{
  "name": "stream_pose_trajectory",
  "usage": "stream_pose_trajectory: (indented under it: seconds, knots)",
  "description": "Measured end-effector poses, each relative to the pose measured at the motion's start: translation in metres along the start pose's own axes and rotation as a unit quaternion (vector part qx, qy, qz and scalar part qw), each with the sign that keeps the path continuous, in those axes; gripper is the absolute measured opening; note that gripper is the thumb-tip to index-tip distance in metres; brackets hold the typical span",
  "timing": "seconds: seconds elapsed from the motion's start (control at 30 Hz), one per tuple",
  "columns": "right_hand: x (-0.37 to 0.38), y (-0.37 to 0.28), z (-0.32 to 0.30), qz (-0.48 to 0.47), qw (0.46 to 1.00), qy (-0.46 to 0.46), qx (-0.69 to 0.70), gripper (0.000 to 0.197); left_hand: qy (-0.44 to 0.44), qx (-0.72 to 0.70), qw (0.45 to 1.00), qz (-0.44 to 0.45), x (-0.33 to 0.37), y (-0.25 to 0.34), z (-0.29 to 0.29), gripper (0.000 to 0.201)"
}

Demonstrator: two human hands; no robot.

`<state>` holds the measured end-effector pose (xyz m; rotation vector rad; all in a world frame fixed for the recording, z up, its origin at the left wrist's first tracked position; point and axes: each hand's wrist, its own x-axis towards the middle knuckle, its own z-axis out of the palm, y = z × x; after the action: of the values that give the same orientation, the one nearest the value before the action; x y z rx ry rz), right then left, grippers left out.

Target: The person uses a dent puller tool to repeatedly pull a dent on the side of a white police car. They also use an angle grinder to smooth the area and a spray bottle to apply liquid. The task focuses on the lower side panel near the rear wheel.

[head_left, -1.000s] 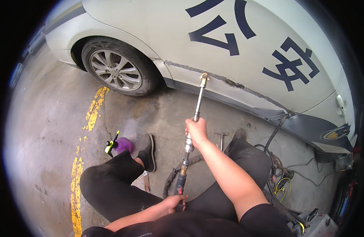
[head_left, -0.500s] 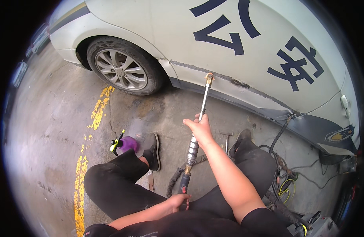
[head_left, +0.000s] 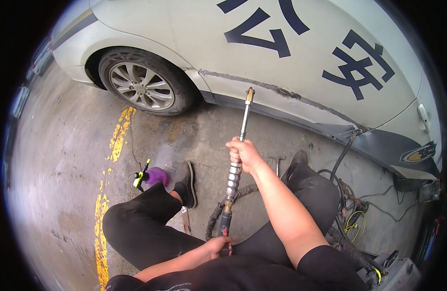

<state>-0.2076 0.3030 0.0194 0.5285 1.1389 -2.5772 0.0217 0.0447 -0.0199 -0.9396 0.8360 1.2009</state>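
A slide-hammer dent puller (head_left: 233, 179) runs from my lap up toward a white car door (head_left: 194, 36). My right hand (head_left: 244, 155) is closed round it at the upper end of its ribbed metal weight. My left hand (head_left: 218, 246) is closed on the dark handle by a red button; some of those fingers are hidden. The brass-coloured tip (head_left: 250, 95) meets the lower door, just below a long scraped grey crease (head_left: 252, 82). Whether the tip is fixed to the metal, I cannot tell. A wrapped cable (head_left: 214, 220) loops beside the handle.
A purple spray bottle (head_left: 155, 176) stands left of my foot, beyond it the car's wheel (head_left: 141, 82). A hammer (head_left: 277, 166) lies near my right shoe. Cables (head_left: 347, 208) tangle at the right, one clamped to the door edge. A grey machine (head_left: 400, 271) sits lower right.
The orange glow at the puller's tip has faded. My right hand has closed its fingers round the shaft, its thumb no longer stretched out. My left hand keeps its hold.
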Motion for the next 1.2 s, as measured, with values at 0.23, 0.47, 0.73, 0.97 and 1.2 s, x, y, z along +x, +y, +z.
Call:
stream_pose_trajectory:
  seconds: [0.23,0.47,0.73,0.97,1.2]
  knots:
    - [-0.005,-0.004,0.000,-0.022,0.999,0.033,-0.005,0.036,-0.002,-0.025,1.000,-0.017,-0.003,0.002,0.004,0.021]
    - [-0.010,-0.009,0.002,-0.030,0.998,0.050,-0.021,0.034,-0.002,-0.038,0.999,-0.020,-0.007,0.004,0.011,0.020]
    - [-0.007,-0.009,0.003,-0.045,0.996,0.067,-0.042,0.029,-0.008,-0.056,0.998,-0.013,-0.016,0.008,0.016,0.022]
    - [-0.008,-0.011,0.003,-0.056,0.995,0.067,-0.056,0.030,-0.005,-0.047,0.999,0.001,-0.022,0.010,0.020,0.026]
    - [-0.012,-0.012,0.007,-0.064,0.991,0.083,-0.082,0.031,0.016,-0.076,0.997,0.010,-0.026,0.010,0.022,0.035]
